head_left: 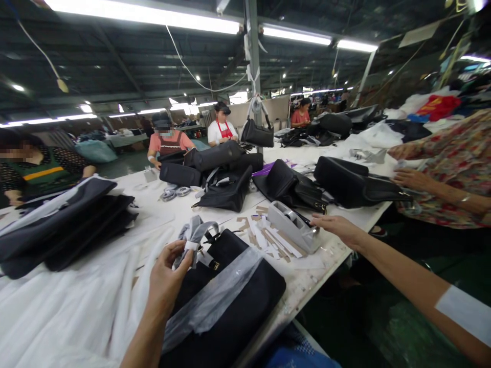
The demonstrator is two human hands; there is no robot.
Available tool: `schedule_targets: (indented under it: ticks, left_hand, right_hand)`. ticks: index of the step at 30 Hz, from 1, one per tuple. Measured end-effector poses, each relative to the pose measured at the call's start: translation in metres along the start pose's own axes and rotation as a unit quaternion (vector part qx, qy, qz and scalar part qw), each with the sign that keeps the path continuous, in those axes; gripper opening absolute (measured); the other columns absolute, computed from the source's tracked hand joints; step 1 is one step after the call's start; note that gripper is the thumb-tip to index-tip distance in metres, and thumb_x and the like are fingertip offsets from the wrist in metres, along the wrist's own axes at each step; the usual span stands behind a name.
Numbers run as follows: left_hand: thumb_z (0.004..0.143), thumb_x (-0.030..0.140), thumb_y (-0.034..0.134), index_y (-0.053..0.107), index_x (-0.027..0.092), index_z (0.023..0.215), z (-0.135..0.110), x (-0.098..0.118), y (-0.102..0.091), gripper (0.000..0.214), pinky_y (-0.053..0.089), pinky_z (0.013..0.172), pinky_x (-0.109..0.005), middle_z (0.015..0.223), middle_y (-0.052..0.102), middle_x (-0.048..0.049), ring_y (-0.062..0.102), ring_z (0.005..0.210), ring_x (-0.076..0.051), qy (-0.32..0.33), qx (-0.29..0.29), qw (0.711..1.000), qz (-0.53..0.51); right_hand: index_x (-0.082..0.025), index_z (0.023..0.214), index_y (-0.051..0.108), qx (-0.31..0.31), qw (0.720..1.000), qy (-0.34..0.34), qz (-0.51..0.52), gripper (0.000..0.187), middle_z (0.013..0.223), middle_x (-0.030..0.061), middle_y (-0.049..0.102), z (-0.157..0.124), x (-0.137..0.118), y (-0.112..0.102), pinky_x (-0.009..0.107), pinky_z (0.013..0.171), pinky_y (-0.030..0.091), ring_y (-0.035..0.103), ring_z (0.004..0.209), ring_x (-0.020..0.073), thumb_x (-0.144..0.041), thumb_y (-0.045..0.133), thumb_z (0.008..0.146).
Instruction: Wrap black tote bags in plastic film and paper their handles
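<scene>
My left hand (pixel 171 266) is closed, with thumb and fingers pinching a grey-wrapped strap (pixel 195 230) that has a white band round it. Under it lies a black bag (pixel 245 296), with a strip of clear plastic film (pixel 215 294) across its body and gold-coloured buckles near the strap. To the right, my right hand (pixel 339 230) reaches in with its fingers stretched out at the near end of a grey tape dispenser (pixel 293 227). Whether a piece of tape is between those fingertips is too small to tell.
Paper and cardboard strips (pixel 270 237) lie beside the dispenser. More black bags (pixel 289 184) fill the table's middle, and dark panels (pixel 65 220) are stacked at left over white wrapping (pixel 65 312). A co-worker in a floral sleeve (pixel 456 174) works at right; several others sit across the table.
</scene>
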State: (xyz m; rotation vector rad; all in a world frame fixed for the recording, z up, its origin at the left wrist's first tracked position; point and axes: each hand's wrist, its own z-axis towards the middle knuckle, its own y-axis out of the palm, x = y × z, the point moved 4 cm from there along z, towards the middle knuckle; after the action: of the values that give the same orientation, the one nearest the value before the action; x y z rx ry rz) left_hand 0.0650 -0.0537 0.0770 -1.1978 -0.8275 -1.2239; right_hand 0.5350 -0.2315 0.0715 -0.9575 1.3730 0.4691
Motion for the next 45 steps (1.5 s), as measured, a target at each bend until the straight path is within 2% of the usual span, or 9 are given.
schedule_targets:
  ticks: [4, 8, 16, 22, 25, 29, 37, 41, 45]
  left_hand:
    - [0.073, 0.052, 0.076, 0.062, 0.018, 0.114, 0.003, -0.003, 0.0, 0.055, 0.053, 0.092, -0.037, 0.11, 0.071, -0.01, 0.066, 0.108, -0.026, 0.002, 0.004, 1.0, 0.005]
    - [0.073, 0.051, 0.076, 0.062, 0.019, 0.115, 0.005, -0.003, -0.001, 0.054, 0.051, 0.098, -0.041, 0.112, 0.071, -0.009, 0.066, 0.109, -0.026, -0.002, 0.013, 1.0, 0.007]
    - [0.071, 0.05, 0.077, 0.063, 0.021, 0.114, 0.008, -0.003, 0.002, 0.054, 0.052, 0.096, -0.041, 0.112, 0.071, -0.0084, 0.065, 0.111, -0.027, -0.012, 0.011, 1.0, -0.01]
    - [0.073, 0.049, 0.076, 0.062, 0.022, 0.114, 0.01, -0.008, 0.001, 0.051, 0.053, 0.093, -0.035, 0.109, 0.072, -0.0065, 0.067, 0.107, -0.024, -0.015, 0.006, 1.0, -0.014]
    - [0.074, 0.048, 0.076, 0.062, 0.021, 0.112, 0.008, -0.007, 0.002, 0.049, 0.053, 0.091, -0.034, 0.109, 0.071, -0.0069, 0.066, 0.107, -0.024, -0.001, 0.005, 1.0, -0.011]
    - [0.079, 0.042, 0.071, 0.062, 0.019, 0.109, 0.0, 0.0, 0.005, 0.039, 0.051, 0.093, -0.033, 0.107, 0.071, -0.0081, 0.066, 0.105, -0.022, 0.038, -0.004, 0.999, 0.004]
    - [0.081, 0.028, 0.068, 0.062, 0.018, 0.104, -0.007, 0.01, 0.004, 0.026, 0.048, 0.093, -0.034, 0.101, 0.07, -0.0062, 0.066, 0.099, -0.02, 0.086, 0.013, 0.996, 0.004]
    - [0.08, 0.023, 0.068, 0.062, 0.018, 0.103, -0.011, 0.014, 0.003, 0.025, 0.048, 0.094, -0.034, 0.099, 0.069, -0.0054, 0.066, 0.098, -0.019, 0.099, 0.018, 0.995, -0.009]
    - [0.079, 0.02, 0.067, 0.062, 0.018, 0.101, -0.013, 0.016, 0.002, 0.022, 0.049, 0.091, -0.032, 0.096, 0.069, -0.0043, 0.065, 0.094, -0.018, 0.109, 0.025, 0.994, -0.002]
  right_hand:
    - [-0.023, 0.077, 0.079, 0.035, 0.999, -0.018, 0.026, 0.039, 0.137, 0.0136, 0.06, -0.021, -0.008, -0.015, 0.047, 0.102, 0.043, 0.052, 0.127, 0.0371, -0.058, 0.077, 0.061]
    - [-0.022, 0.084, 0.079, 0.026, 0.999, 0.029, 0.036, 0.042, 0.116, 0.0166, 0.071, -0.042, 0.009, -0.024, 0.045, 0.091, 0.053, 0.061, 0.115, 0.0359, -0.058, 0.08, 0.061]
    - [-0.018, 0.075, 0.077, 0.11, 0.978, 0.102, 0.142, 0.044, 0.082, 0.0116, 0.076, -0.04, 0.081, -0.001, 0.034, 0.068, 0.058, 0.07, 0.075, 0.0231, -0.046, 0.092, 0.044]
    - [-0.017, 0.08, 0.078, 0.127, 0.987, 0.048, 0.083, 0.047, 0.078, 0.01, 0.076, -0.059, 0.068, 0.013, 0.034, 0.069, 0.054, 0.069, 0.078, 0.0249, -0.055, 0.086, 0.053]
    - [-0.019, 0.084, 0.079, 0.076, 0.996, -0.029, 0.036, 0.05, 0.077, 0.0087, 0.075, -0.073, 0.029, 0.042, 0.036, 0.072, 0.054, 0.068, 0.075, 0.0248, -0.061, 0.082, 0.058]
    - [-0.021, 0.08, 0.08, -0.026, 0.994, -0.109, 0.017, 0.046, 0.078, 0.0091, 0.075, -0.083, -0.031, 0.109, 0.037, 0.073, 0.054, 0.067, 0.074, 0.0258, -0.062, 0.081, 0.059]
    - [-0.02, 0.087, 0.075, -0.296, 0.925, -0.23, 0.057, 0.029, 0.085, 0.0049, 0.075, -0.099, -0.121, 0.255, 0.031, 0.075, 0.054, 0.069, 0.079, 0.0212, -0.048, 0.071, 0.079]
    - [-0.018, 0.081, 0.072, -0.278, 0.93, -0.231, 0.059, 0.03, 0.074, 0.0024, 0.072, -0.084, -0.122, 0.295, 0.027, 0.069, 0.05, 0.066, 0.072, 0.0179, -0.048, 0.068, 0.08]
    - [-0.018, 0.073, 0.071, -0.227, 0.947, -0.226, 0.014, 0.034, 0.066, 0.0014, 0.069, -0.071, -0.111, 0.31, 0.026, 0.059, 0.045, 0.061, 0.062, 0.0159, -0.051, 0.067, 0.081]
